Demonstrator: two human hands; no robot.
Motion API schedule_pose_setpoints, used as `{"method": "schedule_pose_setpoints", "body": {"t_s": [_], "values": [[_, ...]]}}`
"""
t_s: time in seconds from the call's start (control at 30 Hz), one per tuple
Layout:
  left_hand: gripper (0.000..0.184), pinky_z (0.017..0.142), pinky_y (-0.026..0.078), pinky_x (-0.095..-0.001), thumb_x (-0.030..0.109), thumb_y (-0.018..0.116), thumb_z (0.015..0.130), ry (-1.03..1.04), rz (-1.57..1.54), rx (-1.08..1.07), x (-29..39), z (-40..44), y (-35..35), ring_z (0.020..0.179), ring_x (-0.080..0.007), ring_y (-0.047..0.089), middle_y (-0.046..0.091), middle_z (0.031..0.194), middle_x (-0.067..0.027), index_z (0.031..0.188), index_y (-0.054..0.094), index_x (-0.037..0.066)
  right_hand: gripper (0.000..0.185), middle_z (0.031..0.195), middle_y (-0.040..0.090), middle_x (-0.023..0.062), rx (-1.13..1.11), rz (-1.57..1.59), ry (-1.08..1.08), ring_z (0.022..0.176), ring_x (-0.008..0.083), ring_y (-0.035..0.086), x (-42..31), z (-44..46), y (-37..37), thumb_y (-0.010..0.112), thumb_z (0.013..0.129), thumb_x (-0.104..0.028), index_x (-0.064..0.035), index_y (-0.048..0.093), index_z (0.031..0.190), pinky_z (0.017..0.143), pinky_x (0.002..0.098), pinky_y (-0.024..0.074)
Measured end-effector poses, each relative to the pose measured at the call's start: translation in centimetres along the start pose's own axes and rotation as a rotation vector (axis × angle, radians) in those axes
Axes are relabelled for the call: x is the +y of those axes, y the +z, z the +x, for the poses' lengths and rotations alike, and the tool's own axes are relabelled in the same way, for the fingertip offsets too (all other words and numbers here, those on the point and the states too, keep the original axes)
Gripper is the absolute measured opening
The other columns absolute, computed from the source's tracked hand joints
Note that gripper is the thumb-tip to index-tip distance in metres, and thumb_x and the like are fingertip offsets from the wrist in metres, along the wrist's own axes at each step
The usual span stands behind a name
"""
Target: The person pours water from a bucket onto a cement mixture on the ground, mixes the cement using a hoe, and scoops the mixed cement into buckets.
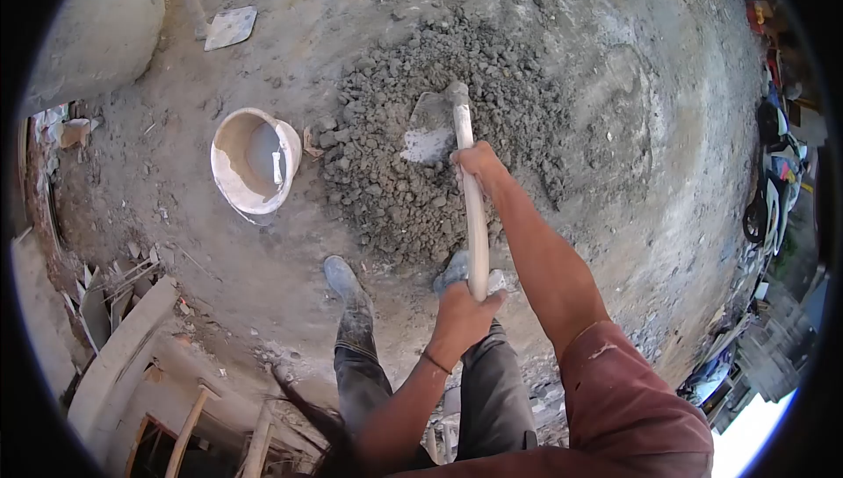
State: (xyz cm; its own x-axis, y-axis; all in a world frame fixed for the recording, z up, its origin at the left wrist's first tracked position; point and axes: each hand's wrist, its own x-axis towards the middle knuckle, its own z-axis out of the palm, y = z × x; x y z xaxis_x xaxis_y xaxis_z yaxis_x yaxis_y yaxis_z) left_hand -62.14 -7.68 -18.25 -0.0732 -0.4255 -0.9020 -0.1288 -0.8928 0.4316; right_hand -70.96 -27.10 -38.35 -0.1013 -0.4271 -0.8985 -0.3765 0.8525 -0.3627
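A long pale wooden handle (pixel 475 223) runs up the middle of the view to a metal blade (pixel 430 114) resting on a heap of grey, lumpy wet mix (pixel 395 206). My left hand (pixel 465 316) is wrapped round the lower end of the handle, near my boots. Higher up, closer to the blade, my right hand (pixel 480 166) grips the same handle. Whitish material shows on the lower part of the blade. Left of the heap stands a white bucket (pixel 290 149) with greyish contents and a small white object inside.
A shovel (pixel 230 28) lies at the upper left beside a large rounded grey object (pixel 110 30). Rubble and broken boards (pixel 110 294) are at the left. My boots (pixel 347 283) stand below the heap. A motorcycle (pixel 768 206) is at the far right.
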Motion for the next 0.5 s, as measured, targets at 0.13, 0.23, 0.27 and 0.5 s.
{"method": "schedule_pose_setpoints", "body": {"t_s": [0.13, 0.23, 0.27, 0.5], "values": [[0.04, 0.045, 0.049, -0.0374, 0.026, 0.081, 0.087, -0.031, -0.102, 0.009, 1.5, 1.0, 3.0, 0.044, -0.0212, 0.061, 0.058, 0.057, -0.0067, 0.075, 0.061, -0.006, 0.033, 0.066, 0.062, 0.0165, 0.011, -0.123, -0.099, 0.051, 0.0261, 0.064, 0.9, 2.8, -1.3, 0.068, 0.093, -0.02, 0.0117, 0.061, 0.091, 0.043, 0.0408, 0.0507], [0.043, 0.045, 0.051, -0.0384, 0.029, 0.081, 0.086, -0.096, -0.07, -0.043, 0.3, 0.2, 2.1, 0.045, -0.0216, 0.064, 0.06, 0.057, -0.0079, 0.072, 0.062, -0.007, 0.037, 0.07, 0.067, 0.0177, 0.022, -0.157, -0.104, 0.054, 0.0288, 0.068, 1.1, -2.5, -1.0, 0.065, 0.095, -0.027, 0.01, 0.062, 0.092, 0.052, 0.0441, 0.0548], [0.043, 0.045, 0.051, -0.0384, 0.029, 0.081, 0.086, -0.091, -0.081, -0.041, -0.6, -0.1, 1.7, 0.045, -0.0216, 0.064, 0.06, 0.057, -0.0079, 0.072, 0.062, -0.007, 0.041, 0.068, 0.067, 0.0171, -0.024, -0.081, -0.038, 0.053, 0.0281, 0.068, 2.3, -3.8, -0.6, 0.063, 0.098, -0.031, 0.0092, 0.062, 0.094, 0.052, 0.0422, 0.0546], [0.045, 0.045, 0.049, -0.0389, 0.032, 0.082, 0.085, 0.057, -0.023, -0.014, -3.2, -0.4, -0.5, 0.044, -0.0221, 0.063, 0.061, 0.056, -0.0098, 0.07, 0.064, -0.006, 0.043, 0.061, 0.057, 0.011, 0.092, -0.239, -0.043, 0.048, 0.0258, 0.06, 2.6, -6.5, 2.3, 0.058, 0.102, -0.036, 0.003, 0.059, 0.083, 0.045, 0.0435, 0.0502]]}}
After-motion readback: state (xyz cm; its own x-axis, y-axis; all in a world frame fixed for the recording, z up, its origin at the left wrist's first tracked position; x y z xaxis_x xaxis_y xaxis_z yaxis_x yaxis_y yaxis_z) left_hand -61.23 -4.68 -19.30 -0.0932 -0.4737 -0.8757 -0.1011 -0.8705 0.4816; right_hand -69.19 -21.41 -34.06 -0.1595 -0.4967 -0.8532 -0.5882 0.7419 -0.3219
